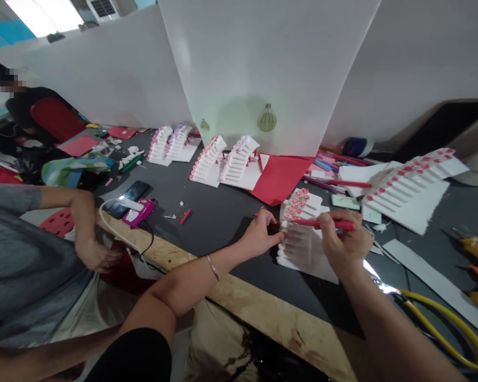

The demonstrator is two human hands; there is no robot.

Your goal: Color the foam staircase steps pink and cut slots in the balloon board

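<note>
A white stepped model, like a small staircase point(297, 246), lies on the dark table in front of me, with red-coloured round ends along its upper edge and plain white ones lower down. My left hand point(262, 233) grips its left side, the thumb on the edge and the other fingers curled and partly hidden. In my right hand point(346, 239) is a red marker point(313, 223), held like a pen. Its tip points left and reaches the row of round ends, just below the coloured ones.
Several similar finished-looking models point(207, 162) stand farther back, and another point(412, 180) stands at right. Red paper point(284, 178) lies behind my model. Yellow-handled scissors point(450, 318) and a paper strip point(434, 278) are at right. Beside a phone and pink power socket point(139, 213) sits another person point(24, 265).
</note>
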